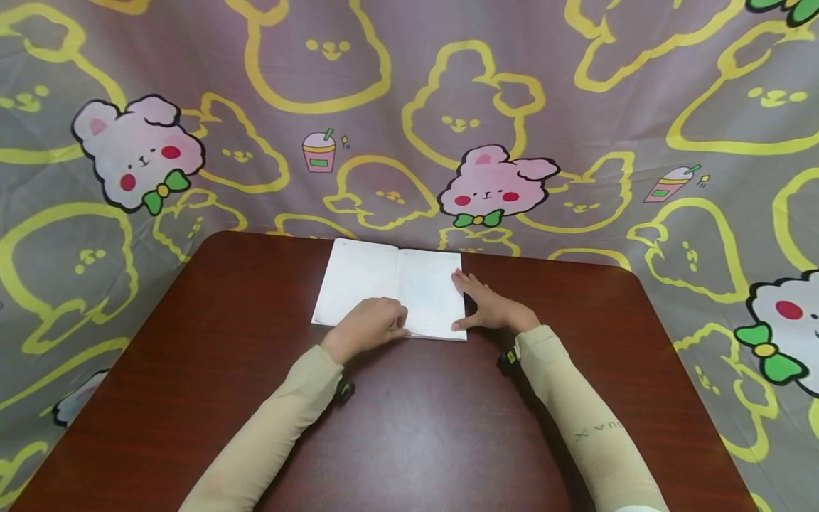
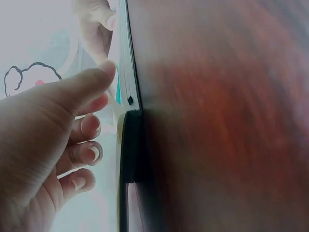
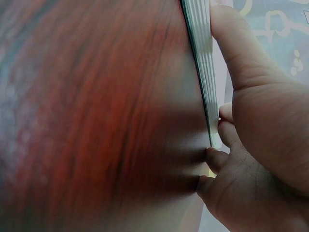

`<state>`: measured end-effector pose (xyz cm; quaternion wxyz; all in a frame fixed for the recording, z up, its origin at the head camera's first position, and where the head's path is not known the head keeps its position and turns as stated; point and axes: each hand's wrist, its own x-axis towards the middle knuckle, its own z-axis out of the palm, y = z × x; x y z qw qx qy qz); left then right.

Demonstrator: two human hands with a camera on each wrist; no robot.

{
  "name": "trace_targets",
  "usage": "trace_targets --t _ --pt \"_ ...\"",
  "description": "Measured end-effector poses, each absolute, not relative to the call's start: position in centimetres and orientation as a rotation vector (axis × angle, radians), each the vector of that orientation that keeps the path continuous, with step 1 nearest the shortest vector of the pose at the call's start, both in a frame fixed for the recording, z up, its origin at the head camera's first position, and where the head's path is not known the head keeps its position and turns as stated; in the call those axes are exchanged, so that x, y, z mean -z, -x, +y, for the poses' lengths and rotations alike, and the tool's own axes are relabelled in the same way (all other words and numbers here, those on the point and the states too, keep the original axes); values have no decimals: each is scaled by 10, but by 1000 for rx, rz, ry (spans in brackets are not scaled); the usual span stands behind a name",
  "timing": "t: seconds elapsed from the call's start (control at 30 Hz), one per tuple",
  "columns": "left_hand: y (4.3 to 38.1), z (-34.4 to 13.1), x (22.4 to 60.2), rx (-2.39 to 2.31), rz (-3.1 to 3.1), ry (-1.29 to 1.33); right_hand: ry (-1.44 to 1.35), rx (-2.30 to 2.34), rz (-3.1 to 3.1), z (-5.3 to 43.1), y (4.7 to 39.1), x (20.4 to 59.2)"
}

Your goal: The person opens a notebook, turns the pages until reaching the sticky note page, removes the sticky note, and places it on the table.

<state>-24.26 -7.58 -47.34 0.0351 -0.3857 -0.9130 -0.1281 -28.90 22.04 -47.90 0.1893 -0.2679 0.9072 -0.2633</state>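
An open notebook (image 1: 432, 284) with white pages lies near the table's far edge. At the bottom edge of its right page, close to the fold, my left hand (image 1: 371, 323) has its fingers curled. Its thumb (image 2: 94, 84) and index finger appear to pinch a page there, slightly raised from the stack. My right hand (image 1: 489, 306) rests at the right edge, fingers spread, thumb (image 3: 241, 48) against the lower corner. In the right wrist view its other fingertips reach past the page block (image 3: 200, 58) to the table.
The dark reddish-brown table (image 1: 409, 427) extends toward me and to both sides. A grey curtain (image 1: 384, 128) with yellow outlines and cartoon rabbits hangs right behind the table's far edge. Small black devices (image 1: 508, 360) sit at both wrists.
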Motion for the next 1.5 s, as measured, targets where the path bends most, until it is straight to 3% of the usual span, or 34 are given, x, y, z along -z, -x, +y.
trace_targets --t 0.7,1.5 --pt "233 -71 469 337 -2706 1194 754 743 2567 223 287 478" --pt "221 -84 468 531 -2699 903 709 692 2549 220 290 478"
